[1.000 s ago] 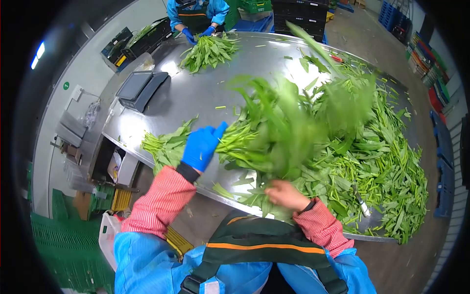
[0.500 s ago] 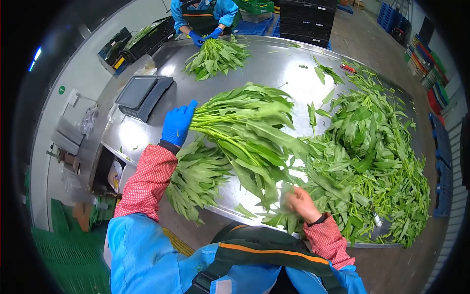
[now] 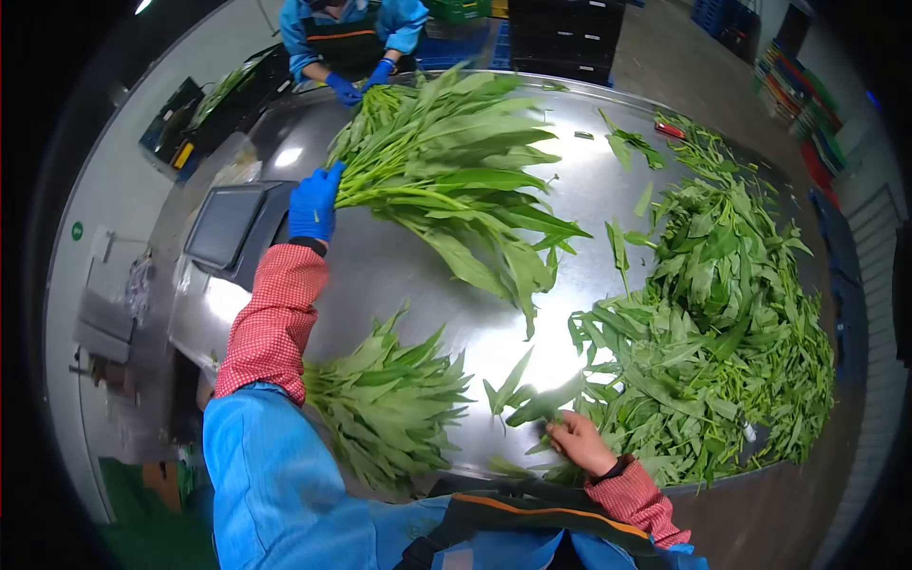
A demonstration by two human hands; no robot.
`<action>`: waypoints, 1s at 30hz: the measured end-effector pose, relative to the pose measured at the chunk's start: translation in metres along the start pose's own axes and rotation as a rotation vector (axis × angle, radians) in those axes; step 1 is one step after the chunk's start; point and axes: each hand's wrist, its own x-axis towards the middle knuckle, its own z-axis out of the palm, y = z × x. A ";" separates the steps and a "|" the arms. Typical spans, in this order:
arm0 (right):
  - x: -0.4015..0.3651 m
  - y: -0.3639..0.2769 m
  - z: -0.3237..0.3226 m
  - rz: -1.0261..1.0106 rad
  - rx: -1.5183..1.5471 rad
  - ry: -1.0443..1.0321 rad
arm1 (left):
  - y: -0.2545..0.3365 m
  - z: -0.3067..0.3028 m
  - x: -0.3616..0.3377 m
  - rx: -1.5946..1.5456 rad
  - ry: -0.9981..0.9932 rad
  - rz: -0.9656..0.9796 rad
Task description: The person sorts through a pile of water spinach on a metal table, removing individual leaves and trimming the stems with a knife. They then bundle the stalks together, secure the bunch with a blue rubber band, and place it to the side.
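My left hand [image 3: 315, 204], in a blue glove, is closed round the stem ends of a large bunch of water spinach [image 3: 456, 180]. The bunch is held above the steel table, its leaves fanning to the right. Bare and low at the near edge, my right hand [image 3: 581, 444] pinches a loose leaf [image 3: 547, 403] beside the big heap of greens [image 3: 712, 313]. Another bunch of water spinach [image 3: 389, 404] lies at the near left, below my left forearm.
A scale [image 3: 233, 226] stands at the table's left side. Across the steel table [image 3: 380, 285], a co-worker [image 3: 347, 43] in blue gloves handles greens, partly hidden behind my bunch. A red-handled tool [image 3: 669, 129] lies at the far right. Black crates [image 3: 565, 43] are stacked behind.
My left hand has carried the bunch up and away, uncovering more table and the near bunch. My right hand, blurred before, now pinches a leaf. The view has shifted somewhat.
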 end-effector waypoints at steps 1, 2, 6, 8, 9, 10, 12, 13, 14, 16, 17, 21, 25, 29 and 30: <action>0.003 0.000 0.001 0.012 0.015 0.013 | -0.001 0.011 -0.004 0.097 -0.081 -0.006; 0.006 0.000 0.002 0.019 -0.001 0.027 | -0.004 0.027 -0.011 0.124 -0.237 -0.009; 0.018 -0.014 0.004 0.020 -0.016 0.043 | -0.023 0.122 -0.082 0.216 -0.747 0.007; 0.023 -0.015 0.006 0.008 -0.005 0.062 | -0.016 0.133 -0.112 0.149 -0.747 -0.095; 0.024 -0.017 0.006 0.013 -0.035 0.058 | -0.012 0.134 -0.118 0.114 -0.743 -0.145; 0.025 -0.021 0.006 0.019 -0.065 0.057 | -0.012 0.134 -0.122 0.102 -0.758 -0.186; 0.025 -0.029 0.006 0.010 -0.187 0.055 | -0.013 0.127 -0.118 0.066 -0.779 -0.252; 0.026 -0.035 0.007 0.000 -0.274 0.067 | -0.023 0.123 -0.110 0.112 -0.925 -0.204; 0.020 -0.037 0.008 0.006 -0.356 0.097 | -0.014 0.105 -0.092 0.147 -1.006 -0.205; 0.020 -0.022 0.008 -0.218 -0.369 0.185 | 0.031 0.028 -0.044 0.190 -0.997 -0.240; 0.011 -0.033 0.008 -0.167 -0.293 0.186 | 0.046 0.002 -0.026 0.086 -0.868 -0.187; -0.016 -0.056 -0.011 -0.316 -0.229 0.283 | 0.134 -0.026 -0.028 -1.044 -0.332 0.135; -0.058 -0.056 -0.057 -0.368 -0.428 0.603 | 0.271 -0.069 -0.096 -1.220 -0.618 0.304; -0.103 -0.013 -0.132 -0.342 -0.542 1.013 | 0.363 -0.106 -0.153 -0.991 -0.715 0.506; -0.119 -0.004 -0.153 -0.301 -0.640 1.108 | 0.379 -0.114 -0.159 -0.912 -0.686 0.550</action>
